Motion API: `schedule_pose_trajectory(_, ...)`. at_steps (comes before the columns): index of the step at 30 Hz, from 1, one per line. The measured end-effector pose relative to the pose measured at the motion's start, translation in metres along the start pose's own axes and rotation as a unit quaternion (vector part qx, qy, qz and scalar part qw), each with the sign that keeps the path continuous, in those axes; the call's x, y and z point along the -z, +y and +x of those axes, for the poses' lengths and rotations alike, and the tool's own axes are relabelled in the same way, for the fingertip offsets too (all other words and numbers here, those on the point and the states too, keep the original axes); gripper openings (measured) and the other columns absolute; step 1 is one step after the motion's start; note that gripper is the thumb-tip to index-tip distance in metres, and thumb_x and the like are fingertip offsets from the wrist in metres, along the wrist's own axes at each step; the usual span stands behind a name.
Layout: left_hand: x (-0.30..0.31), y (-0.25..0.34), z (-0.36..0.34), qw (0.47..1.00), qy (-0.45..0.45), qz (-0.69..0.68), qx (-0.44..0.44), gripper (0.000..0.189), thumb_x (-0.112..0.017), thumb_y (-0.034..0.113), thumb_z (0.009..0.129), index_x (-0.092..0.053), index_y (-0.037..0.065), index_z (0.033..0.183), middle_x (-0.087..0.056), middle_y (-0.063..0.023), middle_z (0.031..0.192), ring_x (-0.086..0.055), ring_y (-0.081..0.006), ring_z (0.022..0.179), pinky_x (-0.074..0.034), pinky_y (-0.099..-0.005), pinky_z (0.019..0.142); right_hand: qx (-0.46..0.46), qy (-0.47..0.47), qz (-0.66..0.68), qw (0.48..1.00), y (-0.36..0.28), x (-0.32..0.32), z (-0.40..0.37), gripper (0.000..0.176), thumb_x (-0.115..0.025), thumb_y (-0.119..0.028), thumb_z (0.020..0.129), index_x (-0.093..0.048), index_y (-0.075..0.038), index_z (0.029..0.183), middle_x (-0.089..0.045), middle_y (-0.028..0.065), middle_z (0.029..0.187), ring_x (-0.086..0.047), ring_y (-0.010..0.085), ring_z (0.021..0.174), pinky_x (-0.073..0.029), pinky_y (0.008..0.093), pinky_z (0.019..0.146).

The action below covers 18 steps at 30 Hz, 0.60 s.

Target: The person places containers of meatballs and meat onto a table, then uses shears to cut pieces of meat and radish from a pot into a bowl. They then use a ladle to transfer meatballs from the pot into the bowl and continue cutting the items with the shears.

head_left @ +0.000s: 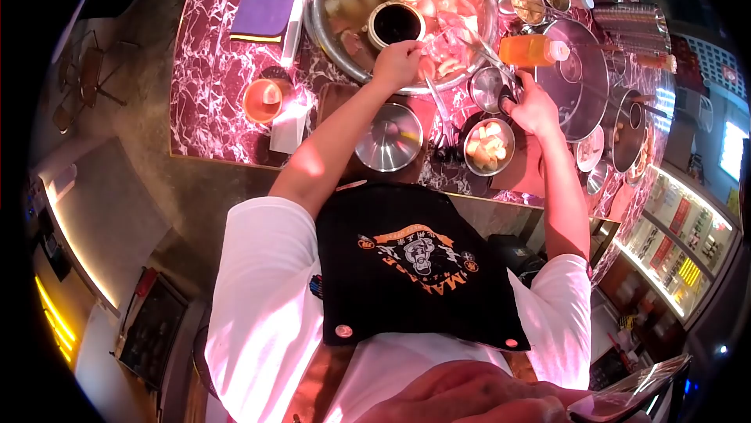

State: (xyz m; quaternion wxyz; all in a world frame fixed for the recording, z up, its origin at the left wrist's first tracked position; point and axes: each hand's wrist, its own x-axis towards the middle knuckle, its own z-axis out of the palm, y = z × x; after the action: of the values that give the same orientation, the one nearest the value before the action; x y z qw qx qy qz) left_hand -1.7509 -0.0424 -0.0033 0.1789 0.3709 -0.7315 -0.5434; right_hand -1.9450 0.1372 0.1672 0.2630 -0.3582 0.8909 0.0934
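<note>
- Right hand (534, 106) grips a metal utensil (491, 56).
- Left hand (399, 64) curls over the basin (316, 24); any hold unclear.
- Bowl (510, 146) of chunks (489, 146) sits near the right hand.

White-veined tabletop (205, 71), seemingly maroon; silver tongs (493, 59); black, orange-printed apron (391, 290)

The tongs (488, 55) in the fingers of the right hand (537, 108) are shiny metal, their grip (509, 97) dark and plastic-looking. Just beyond those fingers, the bottle (526, 50) looks like smooth, translucent plastic. Past the fingers of the left hand (397, 65), the big basin (315, 30) is glossy metal; on the wearer's side of them, the round dish (389, 135) is smooth metal with a streaky sheen. Beneath, the tabletop (215, 114) is glossy and marble-veined. Left of the left fingers, the purple cover (268, 5) looks matt.
</note>
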Motion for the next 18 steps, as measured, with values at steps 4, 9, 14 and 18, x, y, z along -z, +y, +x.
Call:
schedule_pose_trajectory(4,0.005,0.015,-0.004,1.0,-0.026,0.016,0.007,0.028,-0.056,0.021,0.091,-0.069,0.006,0.11,-0.07,-0.0139,0.081,-0.067,-0.0212,0.073,-0.051,-0.0336,0.067,0.066,0.053,-0.02,0.996,-0.03,-0.012,0.016,0.075,-0.071,-0.043,0.073,-0.043,-0.012,0.135,-0.056,0.0219,0.129,-0.055,0.0373,0.119,-0.047,0.0444,0.097)
schedule_pose_trajectory(9,0.004,0.008,0.004,0.999,-0.032,0.007,-0.019,0.03,-0.056,0.021,0.091,-0.068,0.003,0.111,-0.067,-0.0118,0.075,-0.065,-0.0165,0.069,-0.049,-0.0314,0.063,0.077,0.084,-0.001,0.993,-0.023,-0.042,0.049,0.053,-0.068,-0.026,0.079,-0.05,-0.011,0.126,-0.064,0.0217,0.112,-0.063,0.0375,0.103,-0.051,0.0464,0.088)
schedule_pose_trajectory(14,0.018,0.011,0.005,0.956,-0.071,-0.257,0.118,0.025,-0.057,0.011,0.094,-0.067,0.0,0.114,-0.06,0.0021,0.076,-0.05,-0.0064,0.061,-0.041,-0.0225,0.054,0.08,0.109,0.094,0.986,0.016,-0.041,0.0,0.052,-0.067,-0.02,0.077,-0.053,-0.011,0.127,-0.068,0.021,0.097,-0.067,0.0363,0.094,-0.052,0.0456,0.084)
schedule_pose_trajectory(18,0.066,0.029,-0.04,0.903,-0.095,-0.38,0.177,0.024,-0.056,0.009,0.096,-0.065,0.002,0.118,-0.051,0.0049,0.07,-0.04,-0.0025,0.058,-0.03,-0.0174,0.049,0.065,0.102,0.165,0.979,0.004,-0.025,-0.073,0.065,-0.07,-0.028,0.073,-0.049,-0.011,0.131,-0.066,0.0195,0.107,-0.064,0.0366,0.1,-0.05,0.0432,0.087)
